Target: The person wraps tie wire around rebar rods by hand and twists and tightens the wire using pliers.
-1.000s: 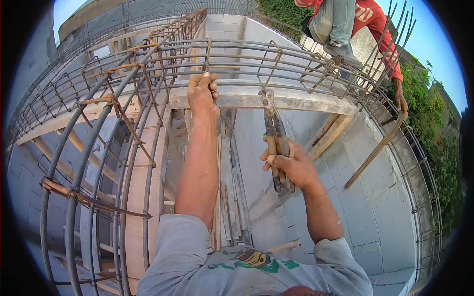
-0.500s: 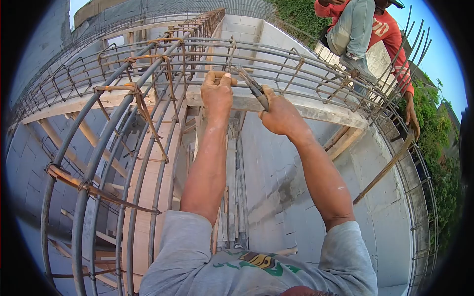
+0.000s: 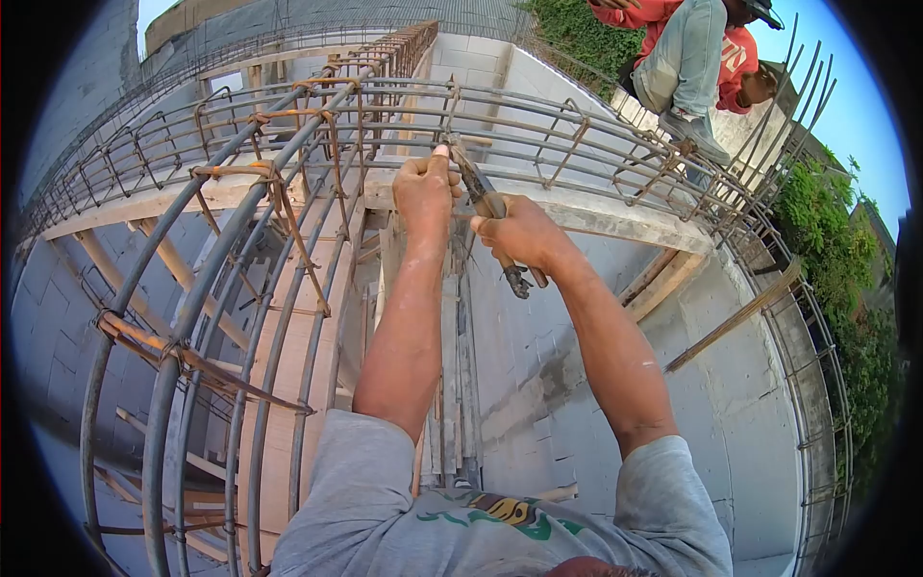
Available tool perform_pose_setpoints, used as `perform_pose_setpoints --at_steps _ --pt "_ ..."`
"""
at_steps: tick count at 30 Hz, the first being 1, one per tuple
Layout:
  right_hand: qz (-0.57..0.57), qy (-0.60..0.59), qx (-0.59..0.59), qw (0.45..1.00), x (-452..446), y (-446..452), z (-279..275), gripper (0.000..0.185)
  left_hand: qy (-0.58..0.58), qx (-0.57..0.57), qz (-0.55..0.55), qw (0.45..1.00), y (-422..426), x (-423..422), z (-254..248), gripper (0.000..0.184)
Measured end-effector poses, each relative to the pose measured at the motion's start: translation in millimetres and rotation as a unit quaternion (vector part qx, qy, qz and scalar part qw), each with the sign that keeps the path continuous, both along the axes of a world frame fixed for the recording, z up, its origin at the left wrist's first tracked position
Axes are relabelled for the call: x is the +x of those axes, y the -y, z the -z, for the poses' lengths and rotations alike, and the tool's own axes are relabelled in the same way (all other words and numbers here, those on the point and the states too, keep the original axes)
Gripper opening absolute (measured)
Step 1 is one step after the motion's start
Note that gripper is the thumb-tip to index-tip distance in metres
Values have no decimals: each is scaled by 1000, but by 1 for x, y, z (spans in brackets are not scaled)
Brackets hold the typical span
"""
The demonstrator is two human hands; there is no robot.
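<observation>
My right hand (image 3: 514,231) is wrapped round the handles of worn pincers (image 3: 474,183), whose jaws point up at a tie on the rebar cage (image 3: 567,144). Beside the jaws, my left hand (image 3: 426,195) is closed just below the lower bars, thumb raised. Whatever its fingers pinch is too small to make out. The jaws meet the cage where an upright stirrup (image 3: 450,106) crosses the long bars; whether they grip wire there cannot be seen.
Another rebar cage (image 3: 173,356) runs along the left over a wooden plank (image 3: 293,375). Below the near cage lies a timber beam (image 3: 615,219). A co-worker in a red top (image 3: 738,58) crouches at the upper right near upright bars. Block walls (image 3: 673,433) stand below.
Since a second ago, the pincers have risen to the cage beside my left hand. Their handles have swung lower since the middle frame. The co-worker's hand has left the long wooden strip.
</observation>
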State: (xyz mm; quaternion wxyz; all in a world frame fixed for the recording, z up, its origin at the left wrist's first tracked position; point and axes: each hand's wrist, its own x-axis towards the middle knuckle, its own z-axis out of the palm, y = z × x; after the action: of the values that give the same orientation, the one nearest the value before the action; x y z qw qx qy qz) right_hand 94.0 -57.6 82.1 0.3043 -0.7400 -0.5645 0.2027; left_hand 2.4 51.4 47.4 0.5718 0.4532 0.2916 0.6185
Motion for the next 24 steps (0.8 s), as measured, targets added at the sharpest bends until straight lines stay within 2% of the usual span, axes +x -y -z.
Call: perform_pose_setpoints --at_steps 2,5,7,8,11,12,15,16,18,21,23,24 --pt "-27 -144 -11 989 -1 2 1 39 -35 23 -47 998 -11 7 14 36" --pt "-98 -364 5 926 5 2 10 49 19 -10 147 989 -7 2 6 38" --pt "-146 -493 14 858 11 -4 29 51 157 -46 251 954 0 10 -1 38" --pt "-182 -522 8 833 12 -5 33 54 222 -64 301 925 3 13 -3 38" --pt "-200 -502 -7 842 10 -11 52 61 257 -51 404 876 -7 14 2 38" --pt "-197 -523 -11 829 10 -8 54 54 240 -49 410 879 -14 12 7 30" --pt "9 -313 21 949 5 -1 81 53 185 -12 378 907 -22 18 15 20" --pt "30 -199 106 974 -6 12 87 54 153 -7 327 933 -21 22 15 15" --pt "69 39 271 959 -25 37 92 56 88 5 221 971 -16 38 9 7" --pt "100 64 248 961 -27 37 103 50 9 31 100 994 -22 51 19 15" --pt "125 59 194 971 -31 35 99 43 -20 49 33 998 -32 61 25 21" --pt "135 59 165 975 -31 34 96 40 -46 57 33 997 -27 55 19 23"
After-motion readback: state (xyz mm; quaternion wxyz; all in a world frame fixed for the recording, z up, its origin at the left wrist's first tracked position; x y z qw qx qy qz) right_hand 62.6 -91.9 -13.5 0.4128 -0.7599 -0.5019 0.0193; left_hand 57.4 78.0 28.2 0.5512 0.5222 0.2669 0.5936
